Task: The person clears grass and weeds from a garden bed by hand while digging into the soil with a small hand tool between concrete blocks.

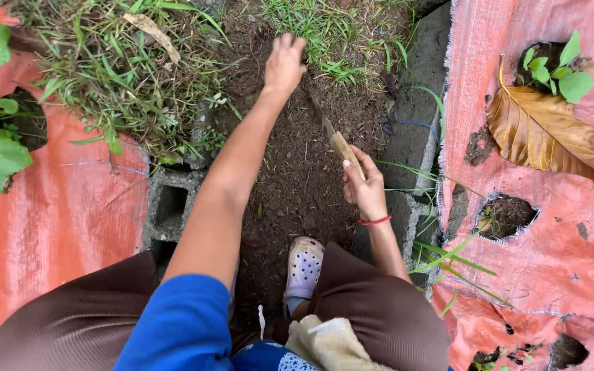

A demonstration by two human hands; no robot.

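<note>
My left hand [284, 63] reaches far forward to the top of a dark soil strip [297, 178], its fingers curled down into the edge of a grass patch [324, 31]. My right hand [364, 187] is closed on the wooden handle of a knife [338, 141], whose blade points up and left over the soil toward my left hand. A red band circles my right wrist. I squat over the strip, one white perforated clog [303, 266] planted on the soil.
Orange woven sheeting [544, 227] with planting holes covers beds on both sides. Grey concrete blocks [173, 199] edge the soil. A large dry brown leaf [544, 127] lies at right beside small seedlings [558, 69]. A weed clump [125, 75] stands upper left.
</note>
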